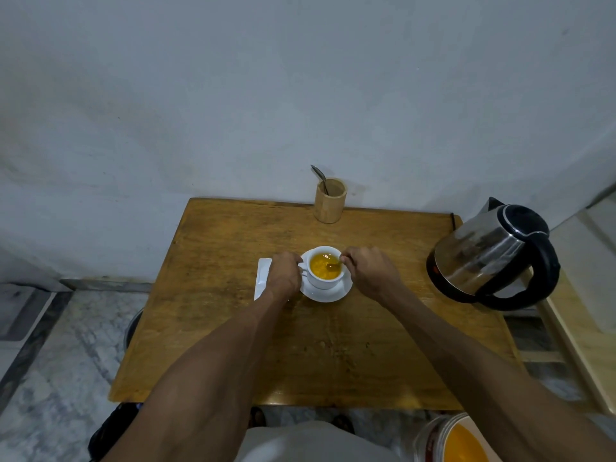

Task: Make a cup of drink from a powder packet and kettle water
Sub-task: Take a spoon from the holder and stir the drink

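The cup (324, 268) stands on its saucer (328, 292) at mid-counter (216, 321), filled with orange drink. The left hand (284, 274) grips the cup at its handle side; the right hand (370, 273) pinches a spoon (333, 264) whose bowl sits in the liquid. Stir in small, slow circles — keep the spoon clear of the wall, and brace the cup so nothing slops over. The kettle (493, 255) stands well apart, right.

cup (325, 271) on saucer (328, 291) mid-table (233, 345), holder (330, 201) behind, kettle (493, 255) right, packet (261, 278) left
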